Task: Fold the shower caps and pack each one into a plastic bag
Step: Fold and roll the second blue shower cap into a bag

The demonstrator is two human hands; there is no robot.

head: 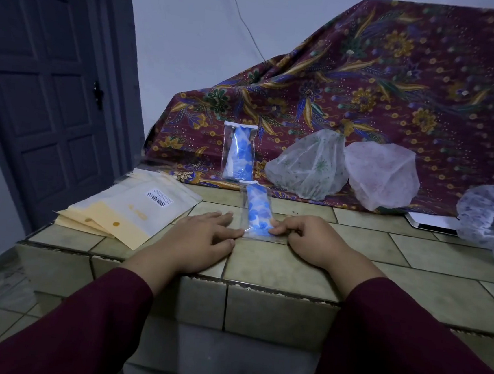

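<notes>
right hand on bagged, blue-flowered folded shower cap

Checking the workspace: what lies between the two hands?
Head view: a clear plastic bag holding a folded blue-flowered shower cap, pinched by the right hand, touched by the left hand.

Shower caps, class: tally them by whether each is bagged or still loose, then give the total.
Bagged: 2, one upright and one flat
Loose: 3, green, pink, blue-flowered
Total: 5
</notes>
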